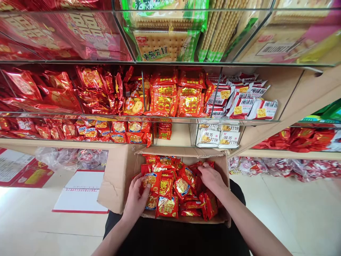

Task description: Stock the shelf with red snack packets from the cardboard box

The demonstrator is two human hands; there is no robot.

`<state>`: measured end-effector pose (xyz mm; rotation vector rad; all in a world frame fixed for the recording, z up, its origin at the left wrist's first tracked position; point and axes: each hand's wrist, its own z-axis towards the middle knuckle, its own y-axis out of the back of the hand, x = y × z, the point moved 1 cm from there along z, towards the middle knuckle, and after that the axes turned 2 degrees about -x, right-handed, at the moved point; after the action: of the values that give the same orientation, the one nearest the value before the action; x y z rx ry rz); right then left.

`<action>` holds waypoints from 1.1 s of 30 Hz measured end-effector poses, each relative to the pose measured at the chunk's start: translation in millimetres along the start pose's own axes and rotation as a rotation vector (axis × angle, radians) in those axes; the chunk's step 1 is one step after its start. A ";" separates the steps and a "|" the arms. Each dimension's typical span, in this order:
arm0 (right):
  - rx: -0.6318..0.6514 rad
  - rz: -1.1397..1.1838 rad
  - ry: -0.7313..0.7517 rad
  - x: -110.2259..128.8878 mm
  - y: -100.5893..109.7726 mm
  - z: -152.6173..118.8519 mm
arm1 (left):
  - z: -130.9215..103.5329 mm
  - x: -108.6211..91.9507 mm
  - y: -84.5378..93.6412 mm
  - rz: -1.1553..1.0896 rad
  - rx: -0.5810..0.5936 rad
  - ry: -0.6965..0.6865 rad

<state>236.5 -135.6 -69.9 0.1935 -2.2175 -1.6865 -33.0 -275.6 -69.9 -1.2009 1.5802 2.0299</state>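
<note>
Red packets (167,206) | left hand (136,197): curled, grip on one | right hand (212,178): fingers lowered, grip unclear

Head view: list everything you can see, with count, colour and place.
Open cardboard box: one, brown, at the lap
Small glossy wrapped packets: many, red and gold, in the box
Large plastic-wrapped packs: several, red, upper shelf left
Plastic-wrapped cracker packs: several, green-edged, upper shelf centre
Shelf packets: many, red, both lower shelves
Small square packets: many, white, right of those
Cardboard pieces: two, red-and-white, floor left
Clear plastic bags: several, below the shelves
Tiled floor: pale
Left hand: one, on packets, box left
Right hand: one, among packets, box right
</note>
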 end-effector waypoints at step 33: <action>-0.197 1.108 -0.066 44.2 74.4 19.9 | 19.2 -17.2 48.9 0.142 -0.216 -0.158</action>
<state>195.7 -110.4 4.9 -0.9628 -1.6063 -1.2085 -63.6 -271.0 -24.1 -0.9921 1.4380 2.3727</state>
